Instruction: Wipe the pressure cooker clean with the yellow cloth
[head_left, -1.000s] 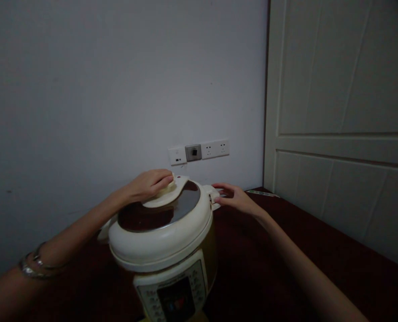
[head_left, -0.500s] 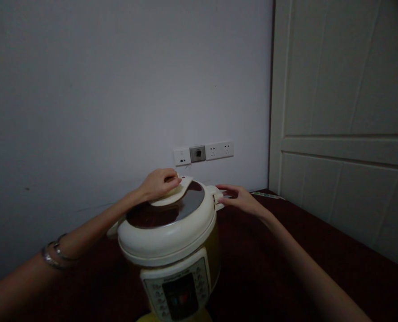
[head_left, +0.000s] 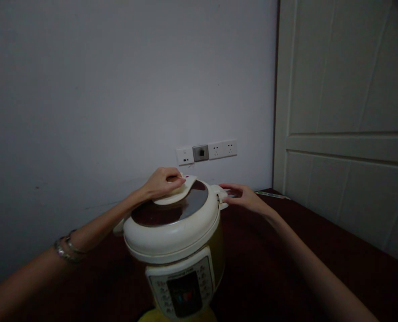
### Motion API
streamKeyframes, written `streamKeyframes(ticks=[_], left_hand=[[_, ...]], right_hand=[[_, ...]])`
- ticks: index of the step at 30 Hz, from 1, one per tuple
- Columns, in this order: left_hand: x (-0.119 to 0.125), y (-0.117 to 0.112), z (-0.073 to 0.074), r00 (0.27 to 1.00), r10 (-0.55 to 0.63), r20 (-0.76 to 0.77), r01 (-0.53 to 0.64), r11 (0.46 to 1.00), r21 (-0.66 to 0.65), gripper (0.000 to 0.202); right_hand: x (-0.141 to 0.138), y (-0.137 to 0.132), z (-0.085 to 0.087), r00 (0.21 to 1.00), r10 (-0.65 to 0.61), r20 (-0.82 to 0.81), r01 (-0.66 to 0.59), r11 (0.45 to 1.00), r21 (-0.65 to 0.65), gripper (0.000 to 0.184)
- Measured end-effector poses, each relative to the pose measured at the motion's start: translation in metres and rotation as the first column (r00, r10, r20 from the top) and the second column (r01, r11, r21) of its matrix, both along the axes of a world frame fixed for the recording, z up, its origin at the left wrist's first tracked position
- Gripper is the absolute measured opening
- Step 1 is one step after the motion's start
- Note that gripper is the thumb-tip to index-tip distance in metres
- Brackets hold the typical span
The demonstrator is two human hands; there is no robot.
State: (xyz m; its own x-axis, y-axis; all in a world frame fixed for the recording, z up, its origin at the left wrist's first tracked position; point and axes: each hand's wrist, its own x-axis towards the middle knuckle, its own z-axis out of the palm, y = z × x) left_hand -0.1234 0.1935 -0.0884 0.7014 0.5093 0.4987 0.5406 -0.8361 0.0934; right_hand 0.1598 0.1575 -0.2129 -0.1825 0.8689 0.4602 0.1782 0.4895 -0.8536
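1. Electric pressure cooker (head_left: 172,248): at centre, before the wall (head_left: 118,89), lid on, control panel (head_left: 185,293) facing the wearer; its contact with the dark red surface (head_left: 323,228) cannot be confirmed
2. Left hand (head_left: 162,182): curled closed over the lid handle (head_left: 173,197)
3. Right hand (head_left: 244,199): partly curled, fingers and thumb gripping the side handle (head_left: 223,197)
4. Row of wall sockets (head_left: 222,149): behind the cooker, above lid level
5. Bracelets (head_left: 66,250): two visible, left forearm

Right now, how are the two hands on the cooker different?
The left hand grips the top handle, while the right hand holds the side handle. The left arm wears bracelets; the right arm shows none. Both hands are on the cooker.
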Motion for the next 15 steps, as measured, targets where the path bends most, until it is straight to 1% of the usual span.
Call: streamKeyframes(ticks=[7, 11, 13, 15], left_hand=[[-0.0004, 0.0017, 0.0012, 0.999, 0.004, -0.050, -0.003, 1.000, 0.018, 0.031], [-0.0016, -0.0013, 0.0013, 0.993, 0.045, -0.109, -0.041, 0.998, 0.038, 0.032], [-0.0028, -0.0038, 0.0009, 0.990, 0.043, -0.134, -0.038, 0.998, 0.044, 0.035], [-0.0036, -0.0056, 0.0002, 0.991, 0.034, -0.133, -0.032, 0.999, 0.019, 0.037]], right_hand=[[-0.0015, -0.0023, 0.0014, 1.000, -0.006, -0.014, 0.005, 1.000, -0.023, 0.056], [-0.0009, -0.0050, 0.0015, 0.999, 0.026, -0.027, -0.029, 0.996, -0.083, 0.060], [0.0000, -0.0054, 0.0008, 0.998, 0.053, -0.037, -0.057, 0.992, -0.114, 0.063], [0.0011, -0.0052, 0.0003, 0.997, 0.061, -0.044, -0.066, 0.989, -0.133, 0.064]])
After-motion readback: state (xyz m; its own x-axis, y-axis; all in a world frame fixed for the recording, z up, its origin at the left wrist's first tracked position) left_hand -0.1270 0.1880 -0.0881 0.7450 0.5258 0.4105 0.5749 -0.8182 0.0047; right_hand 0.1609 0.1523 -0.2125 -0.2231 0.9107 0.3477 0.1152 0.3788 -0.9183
